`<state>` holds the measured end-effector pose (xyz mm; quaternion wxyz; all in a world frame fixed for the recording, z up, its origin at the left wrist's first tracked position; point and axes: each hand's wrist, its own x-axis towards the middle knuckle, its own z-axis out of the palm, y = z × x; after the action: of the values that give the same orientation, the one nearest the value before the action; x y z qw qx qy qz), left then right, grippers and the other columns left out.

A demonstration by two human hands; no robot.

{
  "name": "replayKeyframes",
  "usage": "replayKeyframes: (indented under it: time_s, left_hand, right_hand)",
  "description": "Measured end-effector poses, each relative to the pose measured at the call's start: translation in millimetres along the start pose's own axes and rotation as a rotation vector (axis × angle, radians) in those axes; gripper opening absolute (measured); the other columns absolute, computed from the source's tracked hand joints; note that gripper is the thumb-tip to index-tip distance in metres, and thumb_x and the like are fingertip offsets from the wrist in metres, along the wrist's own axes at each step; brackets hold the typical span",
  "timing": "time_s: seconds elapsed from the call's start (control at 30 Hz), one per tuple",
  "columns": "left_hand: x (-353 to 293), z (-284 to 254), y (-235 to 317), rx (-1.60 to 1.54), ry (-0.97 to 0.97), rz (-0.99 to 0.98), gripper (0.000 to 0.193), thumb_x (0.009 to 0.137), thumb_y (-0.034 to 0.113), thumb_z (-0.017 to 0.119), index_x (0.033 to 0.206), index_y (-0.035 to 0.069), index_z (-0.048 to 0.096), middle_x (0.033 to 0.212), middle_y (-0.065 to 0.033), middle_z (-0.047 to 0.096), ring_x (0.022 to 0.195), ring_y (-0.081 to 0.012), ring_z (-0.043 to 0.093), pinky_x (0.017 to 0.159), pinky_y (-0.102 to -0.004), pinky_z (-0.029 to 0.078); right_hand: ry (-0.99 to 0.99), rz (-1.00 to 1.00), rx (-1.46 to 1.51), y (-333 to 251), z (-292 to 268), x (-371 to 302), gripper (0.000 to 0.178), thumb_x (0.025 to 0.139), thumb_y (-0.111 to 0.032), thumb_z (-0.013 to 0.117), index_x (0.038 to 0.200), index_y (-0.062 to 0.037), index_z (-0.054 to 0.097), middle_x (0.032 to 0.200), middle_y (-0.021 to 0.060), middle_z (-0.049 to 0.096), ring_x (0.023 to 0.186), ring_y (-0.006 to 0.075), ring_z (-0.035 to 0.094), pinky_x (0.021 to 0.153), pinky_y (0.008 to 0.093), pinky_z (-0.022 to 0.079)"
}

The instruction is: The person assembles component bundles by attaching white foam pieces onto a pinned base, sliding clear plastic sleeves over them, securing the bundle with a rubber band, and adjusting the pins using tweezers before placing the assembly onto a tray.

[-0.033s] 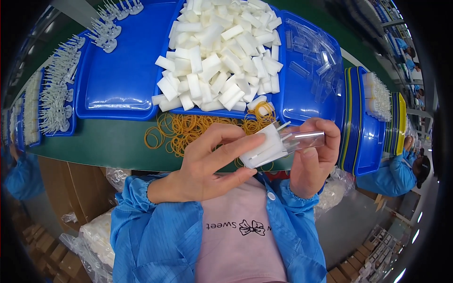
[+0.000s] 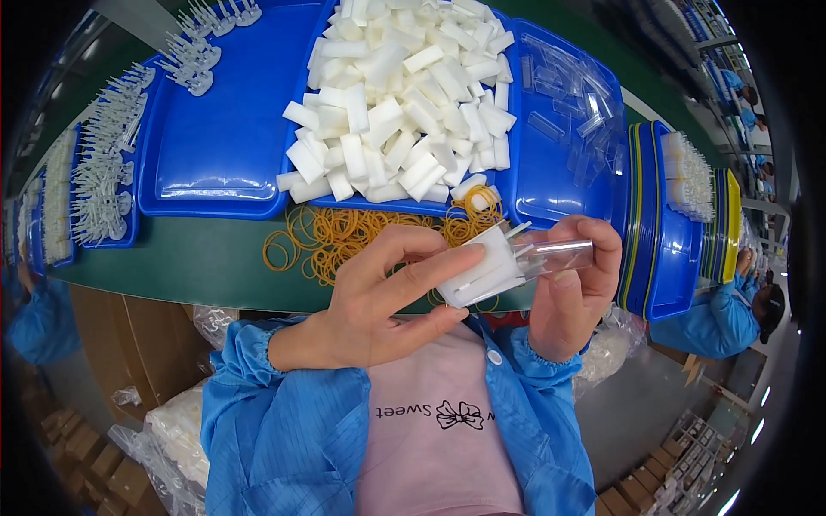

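Note:
My left hand (image 2: 370, 297) is closed, with its fingers round a white foam block (image 2: 489, 273). Thin white rods stick out of the foam's right end, and one reaches up past its top corner. A clear plastic tube (image 2: 568, 256) lies in line with the foam, its left end at the foam and rods. My right hand (image 2: 578, 292) grips this tube between thumb and fingers. How far the rods reach into the tube I cannot make out. Behind my left hand, orange rubber bands (image 2: 331, 234) lie heaped on the green table (image 2: 185, 267).
A heap of white foam blocks (image 2: 404, 95) fills the middle tray. To its right, clear plastic pieces (image 2: 572, 95) lie in a blue tray (image 2: 551, 199). White rodded parts (image 2: 107, 163) stand at the left, near another blue tray (image 2: 219, 129). Stacked trays (image 2: 641, 224) edge the right side; a co-worker (image 2: 727, 314) sits beyond.

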<state>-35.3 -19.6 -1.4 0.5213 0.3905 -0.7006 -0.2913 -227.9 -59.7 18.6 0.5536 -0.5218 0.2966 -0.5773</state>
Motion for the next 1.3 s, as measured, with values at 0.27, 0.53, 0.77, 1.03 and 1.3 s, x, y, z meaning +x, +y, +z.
replayKeyframes:
  time_s: [0.27,0.53,0.77,1.03,1.3]
  left_hand:
    - [4,-1,9,-0.009,-0.036,0.021,0.054,0.063,0.003,0.075,0.114,-0.001,0.060,0.099,-0.0127,0.049,0.079,-0.0183,0.052,0.064,-0.0262,0.045]
    - [8,6,6,-0.057,-0.015,-0.036,0.051,0.060,0.001,0.069,0.110,0.007,0.064,0.095,-0.0102,0.052,0.085,-0.0234,0.054,0.070,-0.0320,0.048]
    - [6,7,4,-0.090,-0.035,-0.081,0.048,0.061,0.000,0.068,0.108,0.008,0.066,0.096,-0.0103,0.051,0.087,-0.0228,0.053,0.072,-0.0314,0.047]
    - [1,5,-1,-0.162,-0.105,-0.099,0.046,0.065,0.001,0.067,0.110,0.007,0.064,0.104,-0.0109,0.049,0.092,-0.0211,0.051,0.074,-0.0303,0.047]
    - [3,9,-16,-0.561,0.132,-0.316,0.046,0.074,0.000,0.072,0.117,0.001,0.054,0.118,-0.0095,0.045,0.099,-0.0156,0.054,0.085,-0.0281,0.049]
  right_hand:
    - [0.006,-0.051,0.014,-5,-3,-3,0.051,0.075,-0.018,0.069,0.117,-0.0022,0.045,0.102,0.0111,0.049,0.090,0.0196,0.054,0.078,0.0387,0.051]
    - [-0.017,-0.095,-0.138,-12,-10,-2,0.045,0.075,-0.014,0.066,0.113,-0.0008,0.047,0.099,0.0133,0.051,0.087,0.0198,0.055,0.075,0.0374,0.054]
    - [-0.098,-0.133,-0.163,-16,-10,-2,0.038,0.074,0.006,0.061,0.110,0.0043,0.049,0.101,0.0180,0.055,0.091,0.0251,0.061,0.080,0.0336,0.051]
    - [-0.123,-0.082,-0.197,-20,-10,-4,0.037,0.073,0.006,0.061,0.110,0.0044,0.052,0.102,0.0171,0.056,0.094,0.0243,0.060,0.083,0.0330,0.048]
    - [-0.148,-0.180,-0.303,-15,-25,10,0.028,0.079,-0.003,0.060,0.106,0.0051,0.056,0.101,0.0179,0.059,0.093,0.0224,0.058,0.086,0.0325,0.045]
